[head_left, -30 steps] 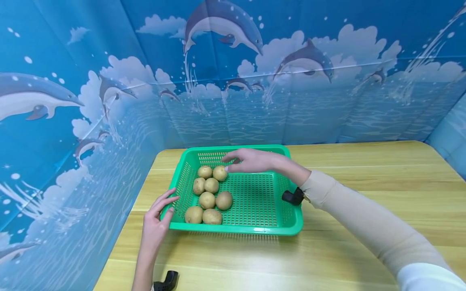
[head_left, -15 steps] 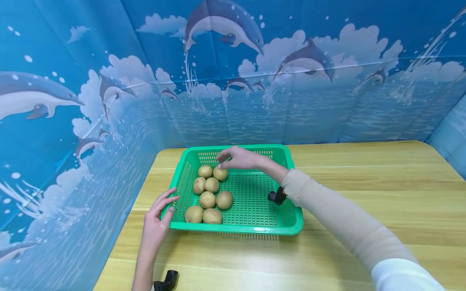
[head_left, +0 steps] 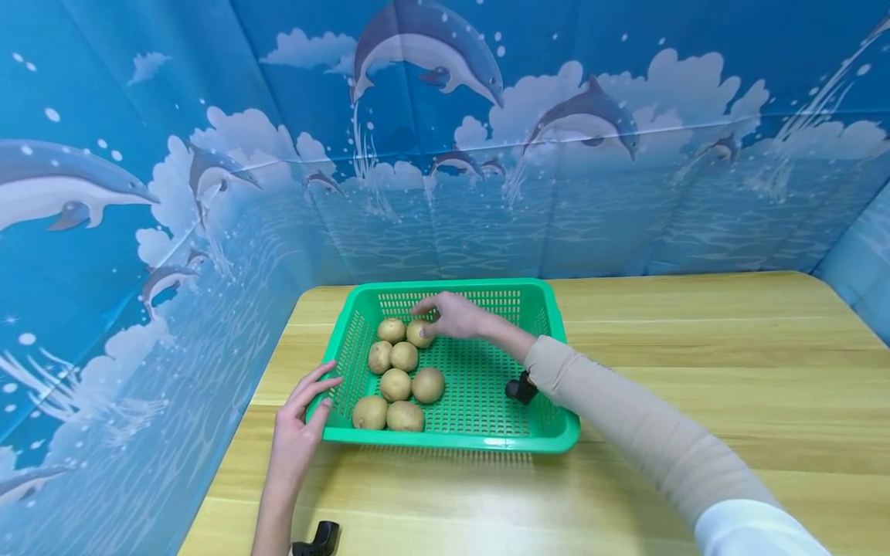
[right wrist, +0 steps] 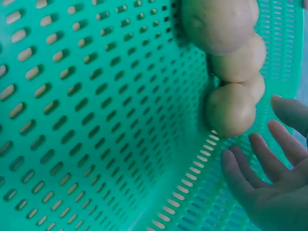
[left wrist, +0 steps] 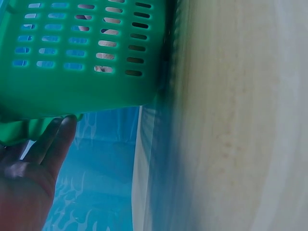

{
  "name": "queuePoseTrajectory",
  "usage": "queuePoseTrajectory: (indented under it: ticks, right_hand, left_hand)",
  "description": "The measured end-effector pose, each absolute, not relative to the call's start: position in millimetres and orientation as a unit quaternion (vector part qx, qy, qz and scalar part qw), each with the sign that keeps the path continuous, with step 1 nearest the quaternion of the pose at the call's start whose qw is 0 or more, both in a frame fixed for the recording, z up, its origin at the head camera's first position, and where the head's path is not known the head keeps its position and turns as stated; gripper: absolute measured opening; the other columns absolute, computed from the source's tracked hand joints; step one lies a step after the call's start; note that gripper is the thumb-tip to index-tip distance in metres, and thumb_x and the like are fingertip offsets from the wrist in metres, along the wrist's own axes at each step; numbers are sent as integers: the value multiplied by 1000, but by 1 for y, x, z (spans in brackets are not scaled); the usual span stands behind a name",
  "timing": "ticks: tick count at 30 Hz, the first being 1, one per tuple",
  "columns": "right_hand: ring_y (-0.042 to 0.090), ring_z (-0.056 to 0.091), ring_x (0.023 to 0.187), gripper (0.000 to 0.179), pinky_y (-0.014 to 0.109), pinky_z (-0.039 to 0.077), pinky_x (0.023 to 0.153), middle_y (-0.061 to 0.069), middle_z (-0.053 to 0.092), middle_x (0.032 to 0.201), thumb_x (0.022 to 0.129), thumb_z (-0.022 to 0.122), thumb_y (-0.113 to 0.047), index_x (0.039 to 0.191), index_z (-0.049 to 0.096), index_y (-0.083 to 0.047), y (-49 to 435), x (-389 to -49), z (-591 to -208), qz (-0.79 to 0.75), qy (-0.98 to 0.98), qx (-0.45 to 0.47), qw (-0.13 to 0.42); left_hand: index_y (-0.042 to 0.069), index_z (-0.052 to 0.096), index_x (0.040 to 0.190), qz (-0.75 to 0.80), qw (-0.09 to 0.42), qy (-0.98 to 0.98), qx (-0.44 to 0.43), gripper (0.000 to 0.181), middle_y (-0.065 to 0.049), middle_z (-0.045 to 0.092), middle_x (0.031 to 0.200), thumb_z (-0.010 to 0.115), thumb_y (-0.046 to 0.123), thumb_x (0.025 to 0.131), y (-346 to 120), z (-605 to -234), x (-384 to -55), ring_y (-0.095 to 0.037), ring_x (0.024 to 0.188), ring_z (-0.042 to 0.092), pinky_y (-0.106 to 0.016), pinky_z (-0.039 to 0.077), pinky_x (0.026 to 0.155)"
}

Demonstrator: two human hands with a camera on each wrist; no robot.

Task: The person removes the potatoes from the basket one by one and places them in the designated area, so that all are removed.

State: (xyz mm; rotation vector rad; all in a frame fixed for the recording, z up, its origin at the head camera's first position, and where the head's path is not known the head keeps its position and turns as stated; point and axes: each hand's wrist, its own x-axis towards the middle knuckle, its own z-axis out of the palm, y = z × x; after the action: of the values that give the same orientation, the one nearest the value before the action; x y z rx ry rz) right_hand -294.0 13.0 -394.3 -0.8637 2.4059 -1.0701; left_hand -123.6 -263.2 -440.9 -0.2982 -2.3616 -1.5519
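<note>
Several round potatoes (head_left: pixel 396 384) lie in pairs along the left side of a green plastic basket (head_left: pixel 487 442). My right hand (head_left: pixel 455 316) reaches into the basket at the far pair. Its spread fingers and thumb are about the far-right potato (head_left: pixel 418 333), partly covering it in the head view. In the right wrist view this hand (right wrist: pixel 274 178) has loosely bent fingers beside the nearest potato (right wrist: pixel 231 109), with a gap visible between them. My left hand (head_left: pixel 297 425) rests on the basket's left rim, fingers extended; in the left wrist view its fingertips (left wrist: pixel 67 126) touch the rim.
The basket stands on a wooden table (head_left: pixel 695 371), which extends far to the right. A blue curtain printed with dolphins (head_left: pixel 445 216) hangs behind and to the left. Black wrist cameras (head_left: pixel 523 388) sit on both wrists.
My right hand has moved left and then down toward the far-right potato, its forearm following. The left hand, the basket and the potatoes stay in place.
</note>
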Motion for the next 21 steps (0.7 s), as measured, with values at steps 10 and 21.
queuePoseTrajectory:
  ticks: [10, 21]
  right_hand:
    - [24, 47, 131, 45, 39, 44, 100, 6, 56, 139, 93, 70, -14, 136, 58, -8, 5, -290, -405, -367, 871, -288, 156]
    - [21, 60, 101, 45, 33, 48, 79, 7, 55, 139, 91, 72, -11, 134, 60, -10, 1, -285, -416, -391, 874, -253, 138]
  left_hand:
    - [4, 67, 119, -549, 150, -816, -102, 32, -1, 49, 145, 53, -10, 95, -265, -443, -121, -18, 140, 37, -18, 30, 107]
    - [2, 67, 120, -555, 144, -813, -99, 31, -2, 49, 145, 52, -10, 95, -264, -443, -122, -19, 140, 37, -18, 30, 107]
